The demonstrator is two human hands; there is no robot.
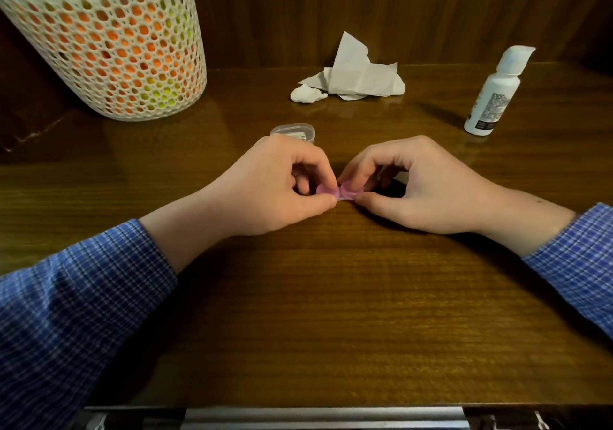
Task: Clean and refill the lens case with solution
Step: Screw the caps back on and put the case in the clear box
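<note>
At the middle of the frame, low on the wooden table (331,297), a small pink lens case (336,193) lay between both hands, with its two round cups side by side. The left hand (275,187) pinched the left cup between curled fingers and thumb, and the right hand (414,187) pinched the right cup likewise. A white bottle (494,98) stood at the upper right, well apart.

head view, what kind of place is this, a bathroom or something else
Probably a home desk or dresser, not a bathroom: a glossy dark wooden tabletop backed by wood panelling, a white perforated plastic basket, crumpled white tissues, and a white plastic solution bottle. No sink shows.
</note>
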